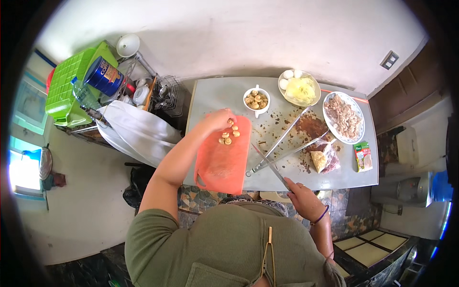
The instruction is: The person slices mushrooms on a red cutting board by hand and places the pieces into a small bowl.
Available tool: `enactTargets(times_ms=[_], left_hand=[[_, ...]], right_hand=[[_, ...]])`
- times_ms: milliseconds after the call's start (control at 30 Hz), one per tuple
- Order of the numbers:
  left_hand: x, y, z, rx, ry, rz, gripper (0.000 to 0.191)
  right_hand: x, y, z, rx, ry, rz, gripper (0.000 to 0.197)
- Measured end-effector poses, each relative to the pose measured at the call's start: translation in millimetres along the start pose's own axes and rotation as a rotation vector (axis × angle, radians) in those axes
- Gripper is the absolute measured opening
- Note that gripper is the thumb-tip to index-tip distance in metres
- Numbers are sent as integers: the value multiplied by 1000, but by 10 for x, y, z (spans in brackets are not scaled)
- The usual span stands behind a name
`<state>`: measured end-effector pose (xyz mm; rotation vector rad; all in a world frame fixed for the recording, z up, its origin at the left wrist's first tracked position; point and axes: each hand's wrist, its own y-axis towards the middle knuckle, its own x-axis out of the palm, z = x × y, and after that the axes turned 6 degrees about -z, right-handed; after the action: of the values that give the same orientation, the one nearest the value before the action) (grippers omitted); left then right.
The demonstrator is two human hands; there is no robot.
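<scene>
My left hand (224,119) bends over the far end of a red cutting board (218,161), its fingertips at the small button mushrooms (226,135) there. Whether the fingers grip one is hidden. My right hand (303,199) holds a kitchen knife (274,168) by its handle, in front of the table's near edge. The blade slants up and left, over the tabletop just right of the board. Beyond the board stands a white two-handled bowl (256,111) with more mushrooms in it.
Metal tongs (281,139) lie spread beside the knife. A plate of eggs and bagged pale-green vegetable (301,88), an oval plate of shredded meat (342,116), a bag of chopped ingredients (324,158) and a Knorr sachet (363,156) sit rightward. A dish rack (168,95) stands left.
</scene>
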<state>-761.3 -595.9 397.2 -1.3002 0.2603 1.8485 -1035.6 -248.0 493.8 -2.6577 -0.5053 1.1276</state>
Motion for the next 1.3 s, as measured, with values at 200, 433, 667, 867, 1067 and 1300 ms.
enactTargets(times_ms=[200, 433, 667, 867, 1067, 1300], left_hand=[[233, -559, -171, -26, -210, 329, 19], [994, -1449, 215, -53, -237, 710, 27], [1116, -1610, 363, -102, -340, 699, 14], [1116, -1653, 445, -335, -667, 780, 15], [1221, -1643, 339, -361, -540, 811, 15], [1255, -1603, 319, -311, -682, 832, 16]], right_hand=[[-13, 141, -82, -94, -57, -64, 51], [161, 378, -131, -125, -90, -180, 50], [312, 670, -225, -176, -131, -266, 51], [379, 840, -463, -153, -161, -333, 52], [473, 898, -533, -124, -210, -346, 53], [495, 924, -592, -119, -215, -315, 54]])
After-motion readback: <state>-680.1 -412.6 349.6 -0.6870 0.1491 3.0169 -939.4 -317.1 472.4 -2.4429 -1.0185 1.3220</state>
